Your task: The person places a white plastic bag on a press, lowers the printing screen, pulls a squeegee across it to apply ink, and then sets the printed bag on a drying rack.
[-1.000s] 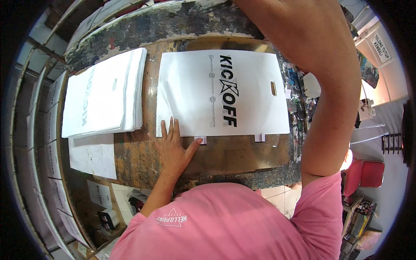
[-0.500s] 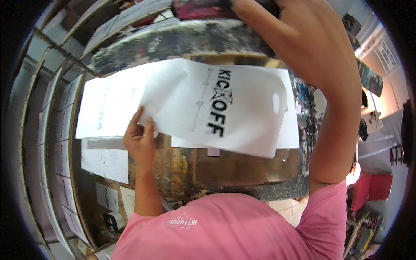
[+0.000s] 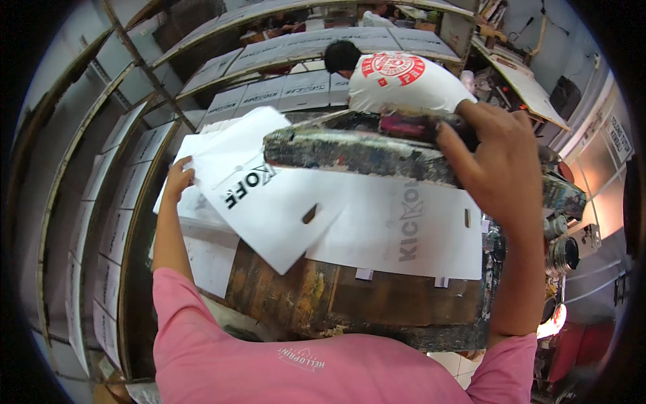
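Note:
My left hand (image 3: 178, 180) pinches the edge of a white flat bag (image 3: 269, 225) with black lettering and a cut-out handle slot. The bag slants across the bench, its far part bent upward. Another white bag (image 3: 437, 246) with greyer print and a handle slot lies flat on the ink-stained board (image 3: 383, 303). Above it a thick, ink-crusted screen printing frame (image 3: 356, 156) is tilted up, overlapping both bags in view. My right hand (image 3: 501, 165) has its thumb and fingers curled over the frame's upper right edge; the fingertips are partly hidden.
White sheets are stacked (image 3: 202, 205) under my left hand. Racks (image 3: 145, 145) holding several printed white pieces stand at the left and back. A person in a white shirt (image 3: 410, 84) bends beyond the frame. Cans (image 3: 562, 256) stand at the right.
My left hand has drawn the black-lettered bag leftward, turning it aslant and uncovering the other bag on the board. The view has tilted up, bringing my right hand on the frame into sight.

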Tool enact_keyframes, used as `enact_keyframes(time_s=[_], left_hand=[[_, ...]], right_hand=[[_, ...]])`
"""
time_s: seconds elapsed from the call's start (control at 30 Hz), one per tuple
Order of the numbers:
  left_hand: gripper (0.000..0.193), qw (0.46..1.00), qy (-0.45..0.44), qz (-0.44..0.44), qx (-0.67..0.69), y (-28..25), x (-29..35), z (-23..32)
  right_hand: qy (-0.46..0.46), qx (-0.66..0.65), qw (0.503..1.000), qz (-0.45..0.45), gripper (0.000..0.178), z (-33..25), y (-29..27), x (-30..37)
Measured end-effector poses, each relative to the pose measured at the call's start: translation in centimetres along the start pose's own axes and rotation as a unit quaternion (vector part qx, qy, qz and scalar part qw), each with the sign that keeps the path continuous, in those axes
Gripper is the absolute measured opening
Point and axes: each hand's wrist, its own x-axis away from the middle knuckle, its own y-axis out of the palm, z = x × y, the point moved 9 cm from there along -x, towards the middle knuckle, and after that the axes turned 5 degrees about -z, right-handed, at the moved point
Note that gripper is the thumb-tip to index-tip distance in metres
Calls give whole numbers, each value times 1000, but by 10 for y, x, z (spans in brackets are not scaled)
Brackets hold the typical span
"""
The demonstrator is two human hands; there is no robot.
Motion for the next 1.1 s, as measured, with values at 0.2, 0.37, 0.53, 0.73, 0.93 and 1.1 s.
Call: enact_keyframes(time_s=[0.2, 0.37, 0.53, 0.73, 0.93, 1.1], left_hand=[[64, 852, 106, 310, -408, 5, 22, 51], [61, 896, 294, -299, 149, 213, 262, 196], [67, 697, 86, -288, 651, 244, 361, 177], [65, 726, -186, -242, 616, 306, 392, 42], [87, 749, -288, -231, 550, 342, 394, -9], [85, 767, -288, -233, 524, 347, 399, -29]], right_hand=[[3, -26, 1000, -2, 39, -7, -6, 8], [18, 22, 999, -34, 58, -4, 7, 27], [17, 52, 978, -202, 63, -28, 49, 113], [16, -84, 935, -344, 38, -19, 135, 216], [59, -128, 924, -356, 43, -37, 184, 274], [24, -106, 940, -323, 51, -18, 221, 254]])
